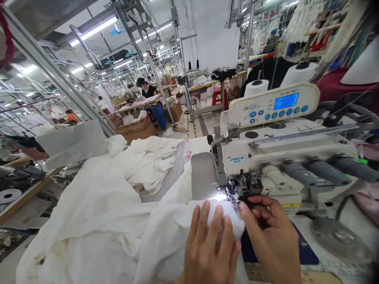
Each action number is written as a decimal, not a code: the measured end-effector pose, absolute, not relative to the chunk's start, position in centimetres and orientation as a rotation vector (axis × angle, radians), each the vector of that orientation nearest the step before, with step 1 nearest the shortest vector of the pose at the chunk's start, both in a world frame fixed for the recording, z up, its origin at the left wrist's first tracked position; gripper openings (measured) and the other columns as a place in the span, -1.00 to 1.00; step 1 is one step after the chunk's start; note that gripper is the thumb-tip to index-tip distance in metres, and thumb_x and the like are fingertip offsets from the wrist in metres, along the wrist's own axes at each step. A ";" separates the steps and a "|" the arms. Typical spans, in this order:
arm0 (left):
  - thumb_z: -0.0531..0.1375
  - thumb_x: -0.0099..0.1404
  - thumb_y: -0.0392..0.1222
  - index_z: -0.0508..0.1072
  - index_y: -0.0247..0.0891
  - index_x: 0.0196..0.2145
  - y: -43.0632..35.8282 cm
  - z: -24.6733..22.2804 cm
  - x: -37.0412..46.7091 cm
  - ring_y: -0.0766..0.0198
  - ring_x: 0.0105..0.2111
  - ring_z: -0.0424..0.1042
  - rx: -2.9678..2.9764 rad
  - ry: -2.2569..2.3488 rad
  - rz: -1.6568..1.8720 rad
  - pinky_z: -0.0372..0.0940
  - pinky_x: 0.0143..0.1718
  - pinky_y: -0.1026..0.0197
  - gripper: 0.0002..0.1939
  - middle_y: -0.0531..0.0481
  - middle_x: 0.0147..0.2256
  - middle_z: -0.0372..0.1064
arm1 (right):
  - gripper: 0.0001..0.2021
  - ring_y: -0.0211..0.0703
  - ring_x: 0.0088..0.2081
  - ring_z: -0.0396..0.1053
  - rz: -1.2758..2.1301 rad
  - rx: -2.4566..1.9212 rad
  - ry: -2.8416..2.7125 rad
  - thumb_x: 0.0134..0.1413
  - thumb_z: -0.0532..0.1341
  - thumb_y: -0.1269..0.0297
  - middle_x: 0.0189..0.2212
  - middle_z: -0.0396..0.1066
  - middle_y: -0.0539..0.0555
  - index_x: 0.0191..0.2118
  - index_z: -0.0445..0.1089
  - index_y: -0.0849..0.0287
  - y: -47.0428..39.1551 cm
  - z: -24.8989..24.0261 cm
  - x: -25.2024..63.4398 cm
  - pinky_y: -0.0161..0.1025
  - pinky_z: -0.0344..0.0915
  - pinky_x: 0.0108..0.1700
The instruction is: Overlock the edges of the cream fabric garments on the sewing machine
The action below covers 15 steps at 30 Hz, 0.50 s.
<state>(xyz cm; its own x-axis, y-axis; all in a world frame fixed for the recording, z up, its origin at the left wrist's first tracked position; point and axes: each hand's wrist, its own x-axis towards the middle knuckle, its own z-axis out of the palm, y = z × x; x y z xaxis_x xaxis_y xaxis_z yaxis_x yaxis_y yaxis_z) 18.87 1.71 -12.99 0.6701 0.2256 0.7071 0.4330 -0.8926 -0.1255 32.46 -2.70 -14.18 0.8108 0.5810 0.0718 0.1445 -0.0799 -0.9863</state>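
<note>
White fabric (97, 221) spreads over the table on the left, and its edge reaches the lit metal plate (204, 177) of a sewing machine (284, 154). My left hand (210, 244) lies flat on the fabric just in front of the plate, fingers spread. Beside the needle area, my right hand (271, 236) has thumb and index finger brought close together at the fabric's right edge, under the presser parts. What sits between those fingertips is too small to make out. The machine's panel (274, 104) has a lit blue screen.
A heap of white cloth (148, 161) rests behind the large piece. Thread cones (256, 87) stand behind the machine. A metal post (59, 67) slants at the left. Cardboard boxes (137, 128) and a seated person (146, 88) at another table are farther back.
</note>
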 end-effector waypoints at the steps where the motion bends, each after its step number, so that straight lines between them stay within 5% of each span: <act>1: 0.10 0.30 -0.27 0.48 -0.47 -0.09 1.6 -13.0 19.0 -0.22 0.12 0.31 -2.599 -0.531 -1.049 0.37 0.00 -0.21 -0.70 -0.31 -0.02 0.46 | -0.73 -0.22 -0.56 0.27 0.385 -1.641 -0.588 0.05 0.27 0.06 -0.61 0.27 -0.10 -0.22 0.31 0.10 -2.6 -14.2 32.5 -0.31 0.28 -0.47; 11: 0.08 0.31 -0.27 0.47 -0.51 -0.10 1.2 -11.8 20.2 -0.11 0.06 0.35 -2.682 -0.487 -1.107 0.43 -0.01 -0.06 -0.69 -0.37 -0.10 0.43 | -0.74 -0.20 -0.54 0.32 0.351 -1.682 -0.556 0.08 0.26 0.01 -0.57 0.39 -0.03 -0.31 0.35 0.10 -4.8 -15.3 32.6 -0.30 0.30 -0.43; 15: 0.05 0.34 -0.24 0.46 -0.54 -0.08 1.5 -11.5 20.9 -0.08 0.00 0.37 -2.758 -0.451 -1.047 0.42 0.01 -0.09 -0.66 -0.36 -0.14 0.42 | -0.72 -0.07 -0.40 0.48 0.665 -1.514 -0.620 -0.01 0.31 -0.01 -0.46 0.51 0.05 -0.39 0.47 0.12 -6.7 -17.1 32.7 -0.31 0.42 -0.34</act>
<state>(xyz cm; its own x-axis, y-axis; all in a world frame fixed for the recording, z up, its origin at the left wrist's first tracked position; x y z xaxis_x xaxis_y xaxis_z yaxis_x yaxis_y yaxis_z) 20.87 1.47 -11.45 0.7100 0.2227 0.6681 0.3324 -0.9423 -0.0392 32.66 -6.67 -17.07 0.6835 0.7288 -0.0414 -0.0100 -0.0473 -0.9988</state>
